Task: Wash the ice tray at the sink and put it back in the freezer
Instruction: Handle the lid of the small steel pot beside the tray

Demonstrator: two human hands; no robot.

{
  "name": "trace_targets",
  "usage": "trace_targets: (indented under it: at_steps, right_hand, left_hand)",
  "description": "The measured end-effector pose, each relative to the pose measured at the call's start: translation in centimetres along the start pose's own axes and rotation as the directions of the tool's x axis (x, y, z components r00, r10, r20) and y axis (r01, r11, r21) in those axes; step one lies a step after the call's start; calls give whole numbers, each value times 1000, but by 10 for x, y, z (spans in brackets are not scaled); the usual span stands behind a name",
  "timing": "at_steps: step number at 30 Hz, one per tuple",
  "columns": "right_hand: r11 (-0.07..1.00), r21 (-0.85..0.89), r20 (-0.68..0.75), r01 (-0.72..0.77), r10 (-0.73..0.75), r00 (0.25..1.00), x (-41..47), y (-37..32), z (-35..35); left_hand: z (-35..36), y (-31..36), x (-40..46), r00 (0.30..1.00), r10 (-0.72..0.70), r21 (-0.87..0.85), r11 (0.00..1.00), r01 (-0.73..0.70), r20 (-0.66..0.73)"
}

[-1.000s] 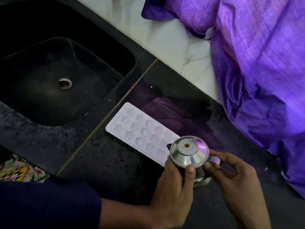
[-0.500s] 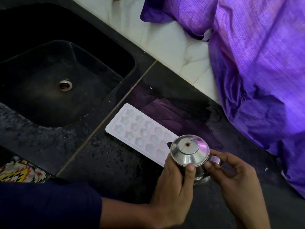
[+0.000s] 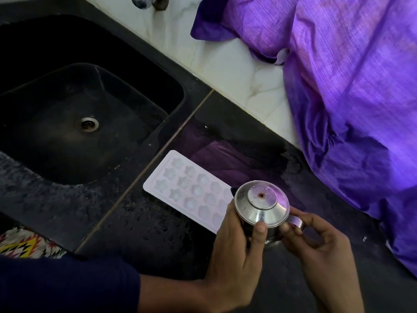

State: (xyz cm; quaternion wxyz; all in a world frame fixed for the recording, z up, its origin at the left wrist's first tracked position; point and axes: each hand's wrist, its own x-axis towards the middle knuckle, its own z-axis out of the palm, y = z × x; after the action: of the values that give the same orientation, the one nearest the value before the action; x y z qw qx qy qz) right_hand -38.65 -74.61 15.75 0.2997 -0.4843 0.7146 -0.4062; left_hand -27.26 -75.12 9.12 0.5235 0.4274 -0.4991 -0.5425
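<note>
A person's left hand point(image 3: 234, 242) wrapped around a small steel pot point(image 3: 261, 206), fingers curled against its side and the thumb pressed on the rim of its domed lid, while the right hand point(image 3: 316, 242) pinched the pot's steel handle point(image 3: 295, 221) between thumb and fingers. The two-handed hold looked meant to steady the pot over the near end of the ice tray point(image 3: 191, 190), probably so water could be tipped into its star-shaped pockets; whether any was flowing could not be told. The pale tray lay flat on the wet black counter point(image 3: 158, 233), just right of the dark sink point(image 3: 67, 132), close enough to the basin for rinsing and clear of the purple cloth point(image 3: 349, 98) heaped on the far right. The sink's drain point(image 3: 86, 124) sat open at the basin's middle. A tap point(image 3: 141, 1) showed at the far edge. The freezer was out of view, so the return trip remained ahead.
</note>
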Motion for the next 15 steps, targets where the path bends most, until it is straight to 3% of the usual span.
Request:
trace_targets:
  at_steps: [15]
  right_hand:
    - [999, 9, 65, -33, 32, 997, 40, -10, 22]
  left_hand:
    - [-1, -10, 34, 984, -160, -16, 987, 159, -73]
